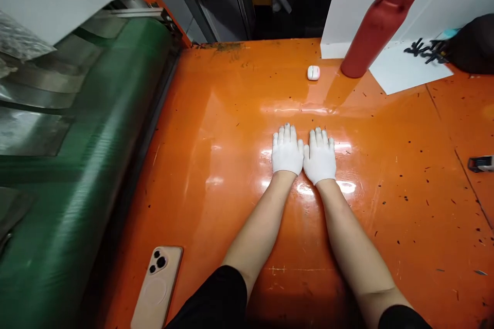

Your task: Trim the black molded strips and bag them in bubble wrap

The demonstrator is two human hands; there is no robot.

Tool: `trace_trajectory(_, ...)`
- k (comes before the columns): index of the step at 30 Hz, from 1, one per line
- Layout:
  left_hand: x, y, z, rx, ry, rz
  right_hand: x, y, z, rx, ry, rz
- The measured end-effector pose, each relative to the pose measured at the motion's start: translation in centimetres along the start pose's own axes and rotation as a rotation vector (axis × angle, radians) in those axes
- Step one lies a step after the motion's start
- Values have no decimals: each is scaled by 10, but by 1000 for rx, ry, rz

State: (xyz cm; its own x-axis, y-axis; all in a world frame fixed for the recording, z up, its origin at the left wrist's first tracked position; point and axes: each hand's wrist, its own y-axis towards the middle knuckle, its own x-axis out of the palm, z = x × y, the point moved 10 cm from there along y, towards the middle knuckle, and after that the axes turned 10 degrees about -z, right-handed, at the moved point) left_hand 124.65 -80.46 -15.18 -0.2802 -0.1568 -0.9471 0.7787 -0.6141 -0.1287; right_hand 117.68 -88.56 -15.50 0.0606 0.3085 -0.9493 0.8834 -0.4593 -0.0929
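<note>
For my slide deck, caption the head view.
White-gloved left hand and right hand lie flat on an orange tabletop, phone nearby.

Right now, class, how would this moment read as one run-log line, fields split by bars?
left hand: gloved, flat on table | right hand: gloved, flat on table | held: nothing | phone: camera side up | bottle: beyond hands
</note>
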Motion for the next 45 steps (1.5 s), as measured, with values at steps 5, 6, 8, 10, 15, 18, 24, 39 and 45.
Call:
trace_trajectory(5,-1,1,2,6,-1,-24,-3,0,-2,0,-7,-21)
trace_trajectory(6,-1,1,2,8,-3,-23,-4,0,-2,0,-13,-24)
trace_trajectory(8,-1,1,1,9,-7,-14,-4,-1,-3,-6,-13,-24)
trace_trajectory(10,0,1,1,10,-10,-7,-4,-2,-3,-18,1,-16)
trace_trajectory(15,-1,1,3,20,1,-13,-4,-2,-2,-27,25,-6)
trace_trajectory(18,-2,1,4,17,14,-36,-4,-3,-3,-28,22,-11)
trace_trajectory(24,-4,0,6,25,24,-26,-5,-4,-3,-39,34,7)
trace_trajectory(39,-6,-2,8,12,107,-42,-9,-5,-7,-24,-23,-28)
trace_trajectory(45,-8,-2,9,16,102,-46,-10,-5,-7,-21,-10,-21)
